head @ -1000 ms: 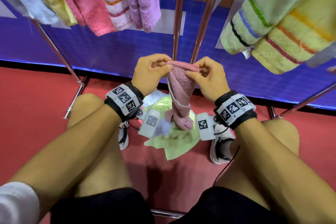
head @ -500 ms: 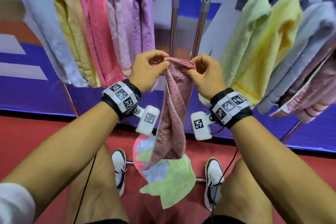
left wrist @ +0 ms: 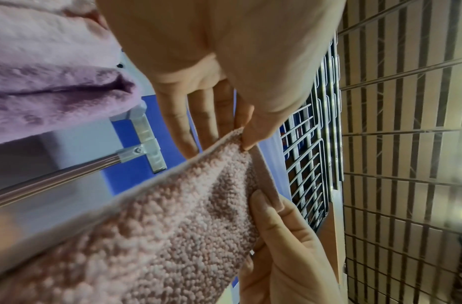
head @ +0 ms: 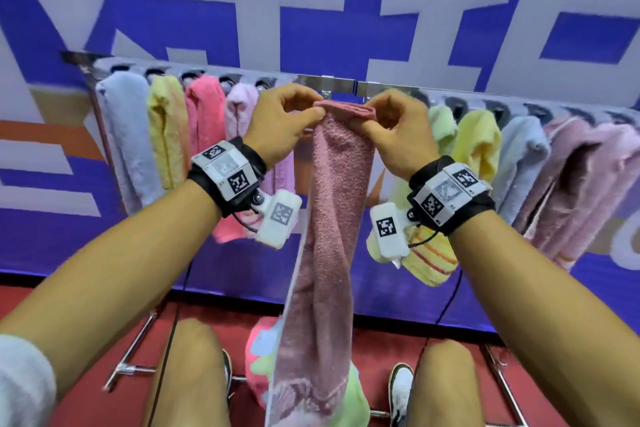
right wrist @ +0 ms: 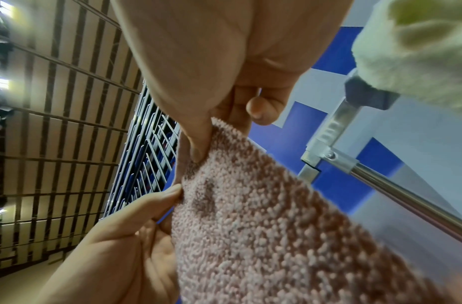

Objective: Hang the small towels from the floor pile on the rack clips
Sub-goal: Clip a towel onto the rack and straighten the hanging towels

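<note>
Pinching the folded top edge of a dusty-pink towel, the left hand and right hand hold it by thumb and forefinger, one at each end, so it hangs straight down between the wrists, just near of the rack bar. Hung towels flank it left and right, and the floor pile lies below, behind its lower end.

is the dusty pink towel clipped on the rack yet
Not yet. Both hands, left hand and right hand, pinch the dusty pink towel below the rack bar.
</note>
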The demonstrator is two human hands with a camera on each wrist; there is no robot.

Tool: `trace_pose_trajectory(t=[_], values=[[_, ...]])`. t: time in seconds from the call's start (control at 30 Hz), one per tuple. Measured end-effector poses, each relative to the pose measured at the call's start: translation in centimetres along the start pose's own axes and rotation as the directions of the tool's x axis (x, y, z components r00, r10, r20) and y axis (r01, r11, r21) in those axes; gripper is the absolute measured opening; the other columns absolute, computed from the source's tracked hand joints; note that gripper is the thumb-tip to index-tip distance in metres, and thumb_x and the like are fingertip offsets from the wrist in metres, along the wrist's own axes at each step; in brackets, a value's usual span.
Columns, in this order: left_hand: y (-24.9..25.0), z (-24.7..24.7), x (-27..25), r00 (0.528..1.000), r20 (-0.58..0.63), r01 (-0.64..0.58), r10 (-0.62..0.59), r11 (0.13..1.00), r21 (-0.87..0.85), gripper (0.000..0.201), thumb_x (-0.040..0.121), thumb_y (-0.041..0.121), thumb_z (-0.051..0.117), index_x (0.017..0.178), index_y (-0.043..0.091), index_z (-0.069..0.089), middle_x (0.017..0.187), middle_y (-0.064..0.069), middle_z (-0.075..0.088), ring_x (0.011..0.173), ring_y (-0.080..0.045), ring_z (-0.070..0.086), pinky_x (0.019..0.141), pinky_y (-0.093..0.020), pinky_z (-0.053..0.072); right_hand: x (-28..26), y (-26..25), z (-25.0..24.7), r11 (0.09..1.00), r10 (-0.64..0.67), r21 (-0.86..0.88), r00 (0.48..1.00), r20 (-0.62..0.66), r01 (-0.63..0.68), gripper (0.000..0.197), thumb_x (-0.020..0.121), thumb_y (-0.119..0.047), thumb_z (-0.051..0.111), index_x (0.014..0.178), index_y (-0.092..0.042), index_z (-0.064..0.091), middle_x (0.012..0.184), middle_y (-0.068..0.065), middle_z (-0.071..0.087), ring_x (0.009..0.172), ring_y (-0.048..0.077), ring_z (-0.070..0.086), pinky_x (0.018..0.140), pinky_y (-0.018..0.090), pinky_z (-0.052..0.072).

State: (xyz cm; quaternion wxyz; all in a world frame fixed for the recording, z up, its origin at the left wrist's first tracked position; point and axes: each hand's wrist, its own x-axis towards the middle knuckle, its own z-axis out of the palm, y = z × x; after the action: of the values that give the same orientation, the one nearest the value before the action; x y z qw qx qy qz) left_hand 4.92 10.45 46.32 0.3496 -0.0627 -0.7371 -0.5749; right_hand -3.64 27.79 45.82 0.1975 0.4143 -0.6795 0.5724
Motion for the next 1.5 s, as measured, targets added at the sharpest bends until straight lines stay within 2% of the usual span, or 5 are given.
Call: trace_pose_trajectory(t=[0.43, 0.8, 1.07, 1.3, 1.5], values=[[8.4, 0.4, 5.5, 0.994, -0.013, -0.112, 0.111, 0.973, -0.203, 0.015, 0.091, -0.001, 0.063, 0.097, 0.012, 0.064, 0.083, -0.003, 0.067, 0.064, -0.009, 0.063, 0.054, -0.025, 0.052, 6.5, -6.8, -3.0, 0.968, -0.016, 0.241, 0.977, -0.215, 0.069, 0.016, 0.079, -0.007, 0.079, 0.086, -0.01, 0.065, 0.081, 0.006, 0.07, 0.074, 0.014, 0.066, 0.071, 0.031, 0.057], [6.2, 0.6, 7.1, 0.999, -0.023, -0.043, 0.037, 0.948, -0.314, 0.023, 0.089, 0.007, 0.068, 0.11, 0.011, 0.06, 0.089, -0.003, 0.069, 0.076, -0.012, 0.067, 0.061, -0.029, 0.055, 8.7, -5.5, -0.3, 0.97, -0.042, 0.241, 0.999, -0.01, 0.043, 0.018, 0.089, -0.003, 0.067, 0.104, -0.012, 0.073, 0.086, -0.011, 0.075, 0.085, 0.004, 0.069, 0.079, 0.02, 0.051], [-2.6, 1.6, 2.8, 0.909, 0.369, 0.202, -0.193, 0.979, 0.016, 0.042, 0.073, 0.012, 0.085, 0.111, 0.005, 0.069, 0.109, -0.011, 0.073, 0.102, -0.025, 0.069, 0.097, -0.044, 0.053, 12.1, -6.7, -0.7, 0.99, -0.031, 0.129, 0.979, -0.201, 0.058, 0.012, 0.084, -0.015, 0.075, 0.087, -0.027, 0.074, 0.075, -0.017, 0.072, 0.076, 0.002, 0.068, 0.077, 0.026, 0.055], [-3.0, -2.5, 1.2, 0.895, 0.361, 0.243, -0.261, 0.965, 0.096, 0.027, 0.091, 0.01, 0.066, 0.065, 0.008, 0.06, 0.055, 0.009, 0.059, 0.05, -0.002, 0.049, 0.054, -0.017, 0.04, 14.2, -3.8, -4.7, 0.979, 0.046, -0.165, 0.913, -0.405, -0.123, 0.047, 0.062, -0.053, 0.071, 0.084, -0.012, 0.076, 0.08, 0.001, 0.073, 0.076, 0.015, 0.068, 0.074, 0.036, 0.057], [0.9, -4.6, 2.7, 0.875, 0.421, 0.161, -0.237, 0.965, 0.209, 0.032, 0.097, 0.02, 0.057, 0.072, 0.001, 0.059, 0.07, -0.009, 0.054, 0.059, -0.009, 0.047, 0.06, -0.018, 0.039, 11.4, -0.9, -4.8, 0.835, 0.158, -0.455, 0.927, -0.339, -0.309, 0.035, 0.08, -0.034, 0.069, 0.11, -0.017, 0.069, 0.115, 0.004, 0.068, 0.11, 0.02, 0.06, 0.094, 0.026, 0.044]])
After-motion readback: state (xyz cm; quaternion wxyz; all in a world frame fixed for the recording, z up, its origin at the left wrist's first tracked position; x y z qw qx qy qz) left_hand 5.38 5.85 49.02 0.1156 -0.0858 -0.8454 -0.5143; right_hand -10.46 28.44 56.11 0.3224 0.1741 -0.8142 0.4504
